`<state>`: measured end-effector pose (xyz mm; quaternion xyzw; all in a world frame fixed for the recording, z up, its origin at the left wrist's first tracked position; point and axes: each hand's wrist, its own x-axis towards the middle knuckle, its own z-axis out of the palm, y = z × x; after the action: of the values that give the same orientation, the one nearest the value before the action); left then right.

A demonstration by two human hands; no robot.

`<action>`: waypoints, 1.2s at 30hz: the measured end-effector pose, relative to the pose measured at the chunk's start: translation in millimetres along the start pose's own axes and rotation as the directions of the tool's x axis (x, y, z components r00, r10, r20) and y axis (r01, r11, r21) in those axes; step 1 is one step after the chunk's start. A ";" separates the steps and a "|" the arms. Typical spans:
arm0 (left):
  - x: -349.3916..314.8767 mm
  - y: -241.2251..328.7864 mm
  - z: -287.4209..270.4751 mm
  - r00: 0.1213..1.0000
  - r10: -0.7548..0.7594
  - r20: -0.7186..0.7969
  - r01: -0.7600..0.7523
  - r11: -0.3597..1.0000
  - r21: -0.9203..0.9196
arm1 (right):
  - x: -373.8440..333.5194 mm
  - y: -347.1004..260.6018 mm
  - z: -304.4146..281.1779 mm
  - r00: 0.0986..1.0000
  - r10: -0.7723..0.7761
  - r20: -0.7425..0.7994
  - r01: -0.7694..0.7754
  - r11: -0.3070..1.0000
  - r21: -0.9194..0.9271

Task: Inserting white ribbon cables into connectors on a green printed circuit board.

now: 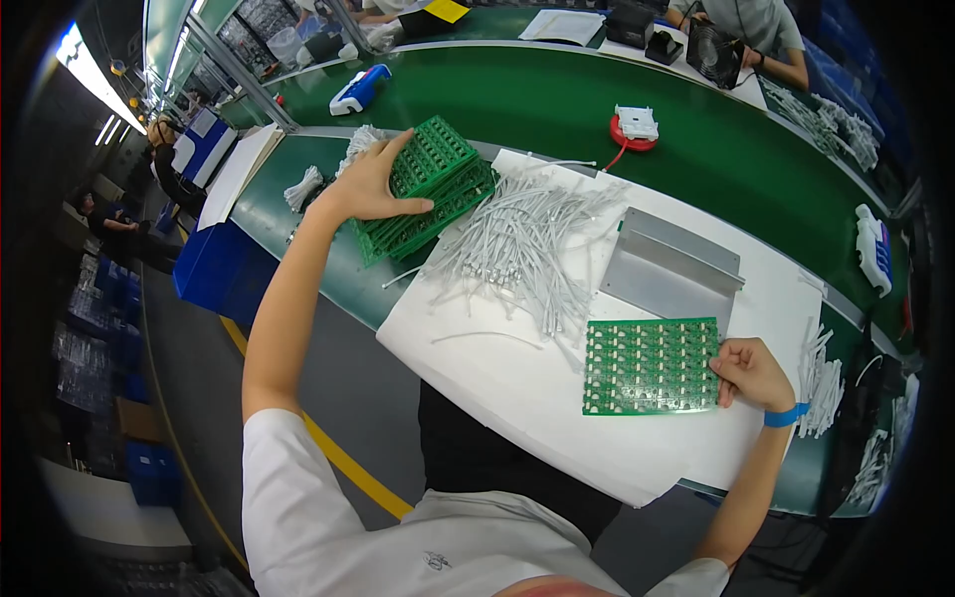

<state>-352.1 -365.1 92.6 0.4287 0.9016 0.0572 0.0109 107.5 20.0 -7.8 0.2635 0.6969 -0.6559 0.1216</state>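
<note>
A stack of green circuit boards (pixel 443 164) lies at the left of the bench. My left hand (pixel 370 184) is on its left side, thumb and fingers apart around the upper boards' edge; how many boards it grips cannot be seen. In front of me on the right, my right hand (pixel 753 374) pinches the right edge of a single green circuit board (pixel 652 366) with rows of small parts. That board is held over the white sheet (pixel 497 383), just in front of a grey metal angled plate (pixel 671 261). Between the stack and the metal plate spreads a heap of white cables (pixel 522 249).
More cable bundles (pixel 821 383) lie at the right edge, and a bundle (pixel 303 187) lies left of the stack. Beyond runs a green conveyor (pixel 517 104) carrying a red round item with a white part (pixel 635 127) and blue-and-white devices (pixel 360 90). Another person works across it.
</note>
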 end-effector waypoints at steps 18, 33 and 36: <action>-60.6 167.1 92.2 0.830 0.526 -0.186 -0.548 0.831 -0.094 | 3.3 15.6 -19.8 0.996 -0.089 0.029 0.084 0.989 0.123; -65.3 165.5 104.6 0.867 0.289 -0.406 -0.397 0.893 -0.211 | 0.8 12.3 -13.6 0.998 -0.033 0.048 0.030 0.997 0.075; -47.2 158.4 109.3 0.898 0.209 -0.388 -0.290 0.943 -0.162 | 0.7 12.8 -14.9 0.998 -0.036 0.054 0.032 0.997 0.076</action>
<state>-192.5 -292.3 0.5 0.5193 0.8133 0.2345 -0.1178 116.3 34.8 -17.5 0.2375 0.6723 -0.6908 0.1196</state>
